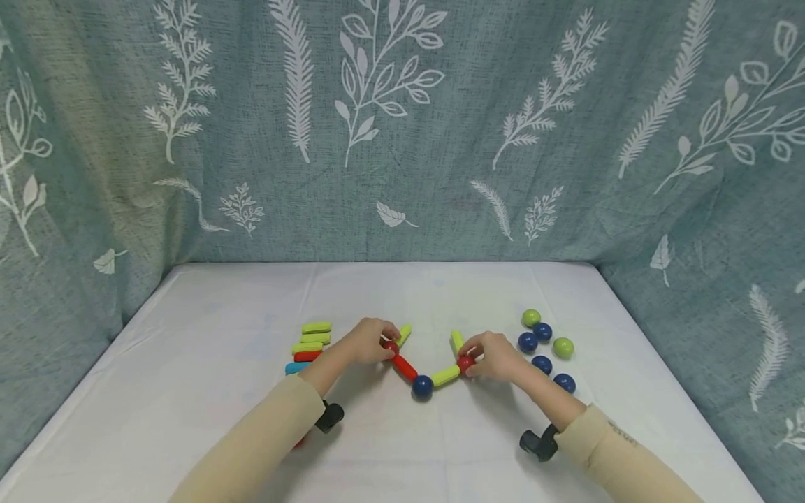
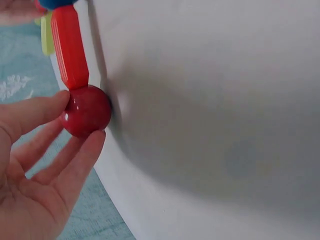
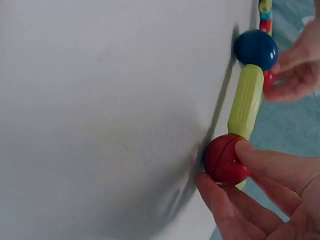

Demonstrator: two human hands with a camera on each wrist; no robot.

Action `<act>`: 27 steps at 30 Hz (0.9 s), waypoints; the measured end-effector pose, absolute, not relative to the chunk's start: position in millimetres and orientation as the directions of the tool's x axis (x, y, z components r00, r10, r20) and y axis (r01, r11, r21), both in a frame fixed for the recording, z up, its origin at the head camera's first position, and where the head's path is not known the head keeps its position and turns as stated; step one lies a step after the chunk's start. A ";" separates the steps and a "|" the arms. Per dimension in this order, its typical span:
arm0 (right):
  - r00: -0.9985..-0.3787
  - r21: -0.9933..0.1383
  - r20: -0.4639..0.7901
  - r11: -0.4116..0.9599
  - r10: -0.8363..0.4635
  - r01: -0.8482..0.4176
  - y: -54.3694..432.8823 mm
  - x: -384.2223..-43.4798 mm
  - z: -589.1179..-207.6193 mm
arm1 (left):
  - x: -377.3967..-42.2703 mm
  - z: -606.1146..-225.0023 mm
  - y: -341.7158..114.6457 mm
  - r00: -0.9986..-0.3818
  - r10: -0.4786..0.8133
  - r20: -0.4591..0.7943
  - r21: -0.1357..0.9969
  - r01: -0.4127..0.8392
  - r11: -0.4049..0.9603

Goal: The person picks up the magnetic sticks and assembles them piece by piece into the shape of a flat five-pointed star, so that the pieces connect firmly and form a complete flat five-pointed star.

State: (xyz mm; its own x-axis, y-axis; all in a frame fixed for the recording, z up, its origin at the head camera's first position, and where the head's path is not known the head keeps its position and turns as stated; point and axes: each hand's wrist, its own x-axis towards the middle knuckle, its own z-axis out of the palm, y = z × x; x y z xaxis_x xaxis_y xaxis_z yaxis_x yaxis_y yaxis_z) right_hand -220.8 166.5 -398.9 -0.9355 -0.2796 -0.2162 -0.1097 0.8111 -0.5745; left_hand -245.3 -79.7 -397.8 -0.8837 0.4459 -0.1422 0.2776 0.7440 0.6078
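Note:
A V-shaped chain of rods and balls lies on the white table, its navy ball (image 1: 423, 386) nearest me. From it a red rod (image 1: 404, 367) leads left and a yellow-green rod (image 1: 446, 376) leads right. My left hand (image 1: 367, 340) pinches the red ball (image 2: 90, 112) at the left end of the red rod, thumb and fingertips around it. The right hand (image 1: 497, 355) grips the other red ball (image 3: 225, 160) between thumb and fingers. Beyond each red ball another yellow-green rod (image 1: 457, 340) points away from me, partly hidden by the hands.
Several yellow-green rods (image 1: 316, 327), a red rod (image 1: 308, 356) and a blue rod (image 1: 297, 367) lie left, partly behind my left arm. Right of my right hand sit several navy balls (image 1: 527, 341) and two green balls (image 1: 563, 348). A patterned curtain (image 1: 390, 140) hangs behind the table.

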 end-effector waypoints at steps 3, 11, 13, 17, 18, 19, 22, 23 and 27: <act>-0.938 -0.572 -0.210 0.813 -0.275 -0.110 167.9 -227.6 -399.9 | -241.6 -401.9 -82.0 -0.890 0.442 -0.114 0.604 0.291 0.742; -0.938 -0.589 -0.191 0.798 -0.290 -0.127 169.8 -244.4 -400.7 | -225.2 -397.3 -79.3 -0.925 0.371 -0.075 0.630 0.245 0.737; -0.936 -0.589 -0.186 0.796 -0.298 -0.136 169.5 -247.7 -400.3 | -222.7 -398.9 -78.9 -0.931 0.362 -0.051 0.638 0.249 0.729; -0.938 -0.600 -0.169 0.787 -0.302 -0.145 168.6 -252.4 -400.1 | -219.1 -402.5 -77.6 -0.940 0.340 -0.031 0.655 0.238 0.717; -0.939 -0.599 -0.164 0.787 -0.301 -0.148 168.5 -253.1 -400.6 | -218.0 -402.7 -77.2 -0.941 0.338 -0.028 0.656 0.238 0.717; -0.941 -0.600 -0.158 0.786 -0.300 -0.150 168.4 -253.6 -401.4 | -217.4 -403.0 -76.9 -0.942 0.335 -0.028 0.655 0.236 0.718; -0.948 -0.587 -0.134 0.794 -0.287 -0.158 167.6 -251.8 -403.4 | -216.6 -403.9 -76.4 -0.943 0.333 -0.018 0.648 0.242 0.722; -0.951 -0.571 -0.122 0.804 -0.283 -0.166 167.3 -250.1 -403.8 | -216.5 -404.4 -76.3 -0.943 0.334 -0.013 0.644 0.247 0.724; -0.962 -0.489 -0.035 0.844 -0.271 -0.220 163.8 -239.3 -403.8 | -216.4 -405.2 -76.2 -0.942 0.336 0.001 0.634 0.261 0.728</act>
State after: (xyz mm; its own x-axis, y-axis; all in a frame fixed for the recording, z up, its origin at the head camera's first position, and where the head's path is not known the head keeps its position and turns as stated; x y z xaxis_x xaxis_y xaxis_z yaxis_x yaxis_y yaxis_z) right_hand -239.3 163.8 -403.8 -0.9619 -0.2711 -0.0349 -0.2201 0.8442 -0.4888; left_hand -216.4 -76.2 -405.2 -0.9417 0.3365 0.0011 0.2607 0.7277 0.6344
